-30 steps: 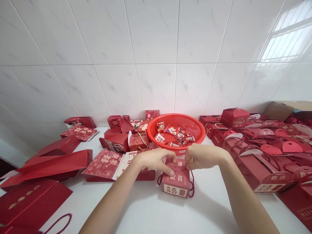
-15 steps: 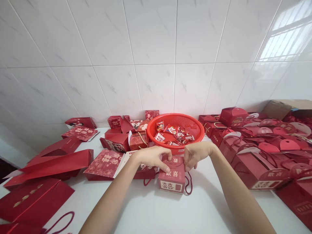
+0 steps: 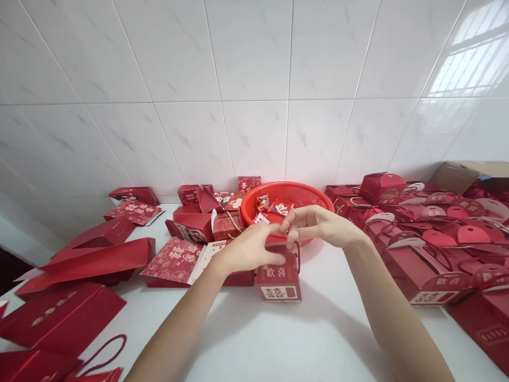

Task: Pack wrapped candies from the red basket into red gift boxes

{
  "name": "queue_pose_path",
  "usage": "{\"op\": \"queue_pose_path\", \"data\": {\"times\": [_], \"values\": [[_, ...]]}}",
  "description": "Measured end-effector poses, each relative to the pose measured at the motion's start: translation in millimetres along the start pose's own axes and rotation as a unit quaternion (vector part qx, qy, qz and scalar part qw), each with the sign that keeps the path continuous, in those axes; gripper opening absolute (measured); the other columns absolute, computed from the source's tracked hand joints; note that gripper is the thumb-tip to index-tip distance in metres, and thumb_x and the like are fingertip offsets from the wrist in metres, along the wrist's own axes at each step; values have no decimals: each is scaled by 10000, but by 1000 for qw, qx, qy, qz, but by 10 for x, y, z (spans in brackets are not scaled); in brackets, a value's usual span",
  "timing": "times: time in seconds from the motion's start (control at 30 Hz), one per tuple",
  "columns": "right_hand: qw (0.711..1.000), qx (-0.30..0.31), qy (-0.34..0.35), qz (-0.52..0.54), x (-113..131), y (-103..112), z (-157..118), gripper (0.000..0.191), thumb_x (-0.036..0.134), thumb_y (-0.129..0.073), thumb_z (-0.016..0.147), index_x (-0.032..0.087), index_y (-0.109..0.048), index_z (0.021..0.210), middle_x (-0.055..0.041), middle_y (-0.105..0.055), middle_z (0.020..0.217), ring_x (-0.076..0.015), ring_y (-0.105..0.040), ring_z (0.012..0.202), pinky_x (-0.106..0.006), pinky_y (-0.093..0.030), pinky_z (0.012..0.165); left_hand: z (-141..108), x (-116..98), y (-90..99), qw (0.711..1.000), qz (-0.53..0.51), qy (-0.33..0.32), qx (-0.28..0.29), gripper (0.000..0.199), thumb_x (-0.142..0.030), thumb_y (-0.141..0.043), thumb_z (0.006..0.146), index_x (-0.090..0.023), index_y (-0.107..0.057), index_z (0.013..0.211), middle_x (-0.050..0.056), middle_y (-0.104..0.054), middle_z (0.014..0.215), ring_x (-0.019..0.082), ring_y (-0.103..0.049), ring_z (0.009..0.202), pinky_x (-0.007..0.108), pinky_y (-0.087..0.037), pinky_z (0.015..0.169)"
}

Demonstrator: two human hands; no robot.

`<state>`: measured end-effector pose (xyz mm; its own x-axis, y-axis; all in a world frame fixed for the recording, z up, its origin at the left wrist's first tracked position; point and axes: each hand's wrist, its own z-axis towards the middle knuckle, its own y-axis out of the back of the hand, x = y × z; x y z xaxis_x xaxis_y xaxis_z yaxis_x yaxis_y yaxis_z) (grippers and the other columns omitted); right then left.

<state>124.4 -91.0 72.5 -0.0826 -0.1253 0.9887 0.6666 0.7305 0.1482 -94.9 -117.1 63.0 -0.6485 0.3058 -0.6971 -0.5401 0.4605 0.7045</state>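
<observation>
A small red gift box (image 3: 278, 273) with white characters and a pale label on its front stands upright on the white table. Over its top is my left hand (image 3: 244, 246), thumb and fingers apart, the thumb across the box's upper edge. My right hand (image 3: 320, 225) is curled above the box's right side, its fingertips bunched at the dark red cord handle (image 3: 298, 257). The fingertips of both hands meet or overlap over the box, and the upper part of the cord is hidden there. Behind them sits a red plastic basket (image 3: 248, 199) with wrapped candies (image 3: 262, 202) in it.
Many red boxes with cord handles (image 3: 429, 270) crowd the right side. Several patterned red boxes (image 3: 173, 260) lie to the left, with larger ones (image 3: 59, 318) at the far left. A brown carton (image 3: 453, 176) stands at the back right, and a tiled wall (image 3: 254, 132) rises behind.
The box's top flaps were being pressed between my hands, with the cords lying on the table. Now my hands are higher, and a cord is raised beside the box top.
</observation>
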Motion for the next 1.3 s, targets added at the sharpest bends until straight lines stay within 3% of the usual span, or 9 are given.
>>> {"op": "queue_pose_path", "data": {"times": [0.13, 0.3, 0.47, 0.63, 0.87, 1.07, 1.2, 1.3], "values": [[995, -78, 30, -50, 187, -165, -120, 236, 375, -690, 865, 161, -656, 958, -34, -716, 864, -158, -676, 824, -305, -524, 809, -131, -168, 30, 969, -216, -86, -80, 581, -403, -608, 913, -238, -398, 1430, 70, -679, 1098, 223, -671, 973, 352, -553, 825], [977, -175, 43, -118, 210, -274, -185, 216, 339, -704, 846, 186, -631, 980, -16, -684, 765, -171, -661, 745, -283, -499, 659, -188, -231, -14, 923, -325, -182, -98, 448, -360, -632, 935, -239, -486, 1341, 97, -507, 1450, 258, -644, 1149, 384, -555, 956], [955, -215, 84, -188, 135, -397, -166, 293, 182, -643, 819, 217, -605, 1108, -9, -681, 837, -162, -647, 725, -280, -478, 617, -231, -252, -112, 925, -299, -218, -83, 501, -364, -659, 934, -324, -471, 1397, 59, -446, 1536, 305, -544, 1324, 394, -555, 1016], [912, -283, 86, -284, 141, -471, -156, 323, 25, -484, 759, 218, -617, 982, 47, -590, 681, -114, -542, 587, -240, -378, 531, -280, -274, -156, 944, -151, -236, -175, 556, -362, -663, 930, -390, -453, 1443, 10, -324, 1615, 295, -514, 1359, 415, -504, 1110], [881, -394, 163, -206, 165, -422, -134, 204, 90, -505, 779, 190, -641, 892, 29, -623, 700, -117, -559, 624, -254, -441, 599, -230, -219, -133, 931, -79, -282, -220, 528, -335, -632, 946, -396, -462, 1441, 25, -342, 1608, 289, -580, 1293, 445, -542, 1069], [805, -515, 237, -173, 398, -90, -475, 130, 111, -554, 794, 188, -644, 846, 8, -670, 762, -117, -627, 663, -261, -520, 640, -198, -175, -89, 918, -73, -281, -269, 464, -351, -642, 931, -394, -529, 1379, 16, -403, 1566, 278, -632, 1219, 425, -595, 990], [705, -623, 257, -222, 688, 306, -989, 164, 46, -581, 803, 183, -655, 854, 0, -683, 767, -100, -648, 646, -258, -550, 651, -158, -129, -50, 923, -36, -270, -272, 384, -399, -656, 912, -364, -611, 1292, 10, -423, 1553, 280, -641, 1204, 407, -605, 969], [623, -705, 216, -261, 860, 634, -1432, 206, -34, -598, 801, 166, -640, 772, -33, -687, 732, -79, -649, 625, -227, -545, 640, -124, -103, -31, 932, -2, -247, -267, 361, -466, -648, 899, -355, -652, 1243, 9, -440, 1544, 288, -662, 1168, 406, -623, 927]]}}
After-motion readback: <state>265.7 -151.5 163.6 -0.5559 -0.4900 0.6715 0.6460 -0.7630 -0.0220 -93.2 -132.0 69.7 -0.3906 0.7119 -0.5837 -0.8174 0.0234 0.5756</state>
